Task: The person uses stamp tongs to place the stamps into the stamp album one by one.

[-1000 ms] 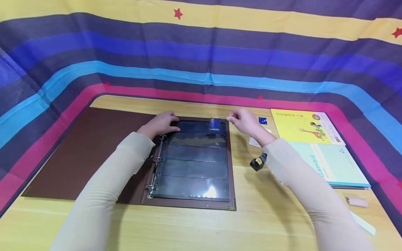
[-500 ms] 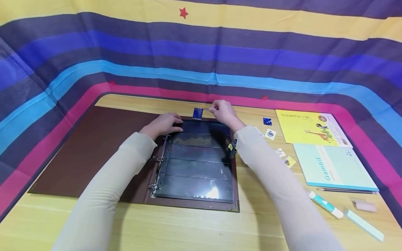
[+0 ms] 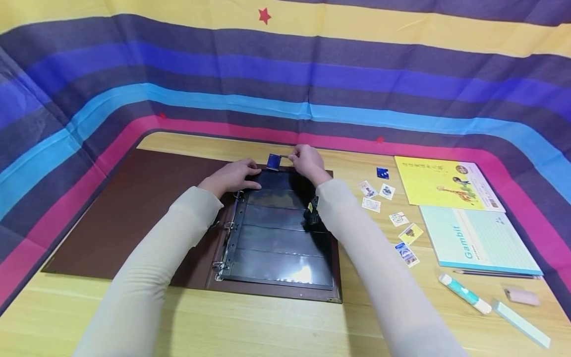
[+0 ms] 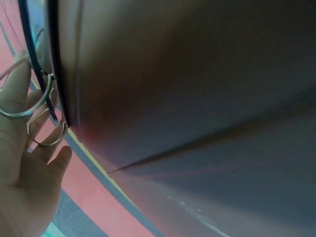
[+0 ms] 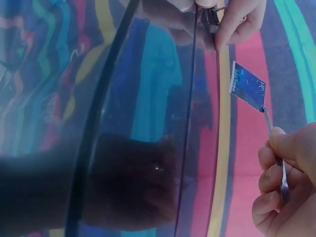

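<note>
My right hand [image 3: 308,161] pinches metal tweezers [image 5: 283,182], whose tips grip a small blue stamp [image 5: 248,86] by one corner. In the head view the stamp [image 3: 274,161] hangs at the top edge of a black pocket page [image 3: 285,218], tilted. My left hand [image 3: 234,176] rests on the upper left corner of that page, thumb apart from the fingers. The left wrist view shows this hand [image 4: 29,163] beside the metal binder rings [image 4: 47,133]. The page lies in an open brown stamp album [image 3: 134,213]. My right forearm and its shadow cover part of the page's right side.
Several loose stamps [image 3: 398,218] lie right of the album, with a dark blue one [image 3: 382,172] behind them. Farther right are a yellow booklet [image 3: 446,183], a Gambit notebook [image 3: 477,238], pencils [image 3: 495,273], a teal-and-white tube [image 3: 465,293], a pale bar [image 3: 522,323] and a small pinkish block [image 3: 522,296]. A striped cloth [image 3: 267,74] hangs behind.
My right hand has moved left with the tweezers and stamp, from above the page's right part to its top edge near my left hand. The left hand has stayed in place.
</note>
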The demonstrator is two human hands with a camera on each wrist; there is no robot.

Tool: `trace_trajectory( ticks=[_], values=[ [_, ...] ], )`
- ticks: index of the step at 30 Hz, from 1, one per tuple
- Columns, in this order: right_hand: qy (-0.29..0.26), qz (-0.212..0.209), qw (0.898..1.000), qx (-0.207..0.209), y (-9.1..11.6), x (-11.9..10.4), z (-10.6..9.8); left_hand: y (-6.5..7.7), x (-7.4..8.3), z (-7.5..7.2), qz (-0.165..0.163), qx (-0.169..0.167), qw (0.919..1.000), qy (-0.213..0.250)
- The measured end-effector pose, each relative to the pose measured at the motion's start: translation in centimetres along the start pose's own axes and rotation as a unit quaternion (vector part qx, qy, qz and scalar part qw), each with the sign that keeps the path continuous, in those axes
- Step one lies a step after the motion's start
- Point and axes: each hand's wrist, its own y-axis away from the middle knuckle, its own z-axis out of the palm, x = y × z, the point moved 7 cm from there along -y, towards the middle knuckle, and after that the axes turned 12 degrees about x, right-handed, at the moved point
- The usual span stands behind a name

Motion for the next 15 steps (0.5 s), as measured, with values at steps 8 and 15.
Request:
trace_trajectory(
  ticks=[8,15],
  values=[
    [0.007,0.012,1.000,0.004,-0.2,0.3,0.9,0.0,-0.3,0.2,0.012,0.010,0.9999,-0.001],
    [0.003,0.019,1.000,-0.002,-0.1,0.5,1.2,0.0,-0.4,0.3,0.015,0.011,0.9998,-0.002]
  ],
)
